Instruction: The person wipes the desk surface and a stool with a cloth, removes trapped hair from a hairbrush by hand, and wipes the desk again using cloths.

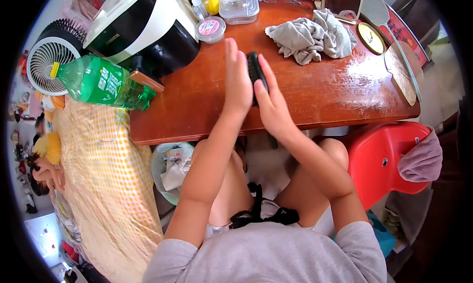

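Between my two raised palms, over the front part of the brown wooden table (pixel 207 93), is a black oblong object (pixel 254 68), perhaps a brush or comb. My left hand (pixel 238 81) stands on its left side with the fingers straight and pointing away from me. On the other side my right hand (pixel 270 98) presses against it, fingers stretched up and the thumb across its face. The object's lower end is partly hidden behind my right hand.
A green bottle (pixel 106 83) and a white-and-black appliance (pixel 143 26) are at the left. A crumpled grey cloth (pixel 315 36) lies at the back. Right of my knees is a red chair (pixel 379 159); a bin with a plastic bag (pixel 172 172) is under the table's left edge.
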Available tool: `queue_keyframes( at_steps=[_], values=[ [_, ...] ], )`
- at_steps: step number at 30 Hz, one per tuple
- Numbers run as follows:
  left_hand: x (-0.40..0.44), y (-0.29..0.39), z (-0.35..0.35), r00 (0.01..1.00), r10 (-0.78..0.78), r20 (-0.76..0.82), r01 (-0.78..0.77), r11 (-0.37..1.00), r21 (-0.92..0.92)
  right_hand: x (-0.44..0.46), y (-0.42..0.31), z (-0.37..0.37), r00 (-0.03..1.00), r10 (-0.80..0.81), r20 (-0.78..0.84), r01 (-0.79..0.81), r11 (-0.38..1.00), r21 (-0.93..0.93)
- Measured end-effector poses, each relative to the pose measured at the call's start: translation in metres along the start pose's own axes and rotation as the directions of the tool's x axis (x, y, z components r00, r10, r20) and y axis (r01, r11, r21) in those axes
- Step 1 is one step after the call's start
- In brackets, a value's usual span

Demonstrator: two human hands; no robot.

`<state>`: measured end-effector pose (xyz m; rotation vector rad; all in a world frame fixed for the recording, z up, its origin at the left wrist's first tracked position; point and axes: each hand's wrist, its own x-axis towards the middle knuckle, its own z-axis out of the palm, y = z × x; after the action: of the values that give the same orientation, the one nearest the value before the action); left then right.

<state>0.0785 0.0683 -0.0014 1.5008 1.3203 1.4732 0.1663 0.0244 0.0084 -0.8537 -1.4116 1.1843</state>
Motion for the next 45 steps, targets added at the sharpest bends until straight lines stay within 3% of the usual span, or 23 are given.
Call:
queue_keyframes(
  at_steps=[2,3,6,8,11,14,16,18,20,21,23,24,25,27,30,33,35,38,39,40,42,43,45],
  values=[
    [-0.018,0.018,0.011,0.996,-0.035,0.080,0.041,0.996,-0.080,0.024,0.003,-0.010,0.996,-0.030,-0.085,0.031,0.999,0.013],
    [-0.025,0.025,0.016,0.992,-0.046,0.121,0.061,0.991,-0.123,0.030,-0.003,-0.017,0.983,0.182,-0.020,-0.167,0.937,0.308],
    [-0.021,0.015,0.011,0.991,0.125,-0.044,-0.121,0.988,0.097,0.024,-0.001,-0.016,1.000,-0.017,0.006,0.017,0.995,0.103],
    [-0.009,0.024,-0.017,0.973,0.222,-0.060,-0.201,0.947,0.251,0.023,-0.005,-0.019,0.967,0.185,0.176,-0.228,0.935,0.271],
    [-0.011,0.027,-0.036,0.945,0.318,0.081,-0.328,0.923,0.201,0.057,-0.022,-0.022,0.957,0.236,0.169,-0.274,0.925,0.263],
    [-0.017,0.036,-0.033,0.954,0.296,-0.042,-0.299,0.951,-0.074,0.110,-0.005,-0.024,0.984,-0.003,0.178,0.002,1.000,0.008],
    [-0.016,0.034,-0.038,0.965,0.211,-0.157,-0.220,0.975,-0.040,0.145,-0.043,-0.015,0.989,-0.085,0.119,0.072,0.991,0.115],
    [-0.019,0.034,-0.040,0.970,0.155,-0.188,-0.155,0.988,0.017,0.203,-0.048,-0.006,0.880,-0.473,-0.051,0.475,0.877,0.069],
    [-0.022,0.031,-0.039,0.993,0.084,-0.087,-0.064,0.976,0.210,0.250,-0.091,0.016,0.848,-0.431,-0.309,0.525,0.766,0.371],
    [-0.024,0.033,-0.035,0.995,0.067,-0.079,-0.053,0.983,0.177,0.275,-0.092,0.013,0.920,-0.369,-0.135,0.360,0.654,0.665],
    [-0.027,0.036,-0.029,0.991,0.127,-0.032,-0.113,0.953,0.282,0.294,-0.117,0.016,0.887,-0.436,-0.150,0.451,0.753,0.478],
    [-0.028,0.037,-0.026,0.984,0.177,0.028,-0.174,0.912,0.371,0.295,-0.137,0.021,0.759,-0.590,-0.274,0.593,0.801,-0.080],
    [-0.029,0.039,-0.025,0.983,0.180,0.021,-0.175,0.911,0.375,0.316,-0.135,0.026,0.725,-0.648,-0.236,0.654,0.754,-0.062],
    [-0.032,0.042,-0.020,0.981,0.140,0.131,-0.183,0.887,0.425,0.349,-0.122,0.032,0.820,-0.570,-0.054,0.540,0.802,-0.254],
    [-0.038,0.034,-0.014,0.974,0.140,0.177,-0.207,0.871,0.446,0.353,-0.108,0.041,0.910,-0.337,0.242,0.403,0.578,-0.710],
    [-0.040,0.032,-0.010,0.972,0.138,0.192,-0.209,0.878,0.430,0.389,-0.063,0.050,0.895,-0.234,0.379,0.446,0.451,-0.773],
    [-0.042,0.034,-0.010,0.971,0.111,0.210,-0.195,0.879,0.435,0.401,-0.047,0.053,0.863,-0.002,0.506,0.506,0.009,-0.863],
    [-0.043,0.032,-0.009,0.965,0.133,0.226,-0.224,0.866,0.447,0.402,-0.045,0.065,0.925,0.098,0.367,0.377,-0.107,-0.920],
    [-0.043,0.031,-0.008,0.965,0.134,0.225,-0.224,0.867,0.445,0.380,-0.070,0.066,0.874,0.230,0.428,0.471,-0.190,-0.861],
    [-0.043,0.030,-0.007,0.963,0.133,0.233,-0.229,0.860,0.456,0.377,-0.080,0.065,0.874,0.232,0.426,0.471,-0.192,-0.861],
    [-0.046,0.028,-0.007,0.960,0.128,0.249,-0.234,0.855,0.462,0.370,-0.095,0.059,0.855,0.290,0.429,0.429,0.067,-0.901],
    [-0.047,0.028,-0.008,0.962,0.101,0.253,-0.216,0.851,0.480,0.349,-0.119,0.044,0.865,0.089,0.494,0.493,0.028,-0.869],
    [-0.049,0.029,-0.011,0.962,0.072,0.265,-0.198,0.850,0.488,0.420,-0.059,-0.026,0.485,-0.265,0.833,0.815,-0.210,-0.541]
  ],
)
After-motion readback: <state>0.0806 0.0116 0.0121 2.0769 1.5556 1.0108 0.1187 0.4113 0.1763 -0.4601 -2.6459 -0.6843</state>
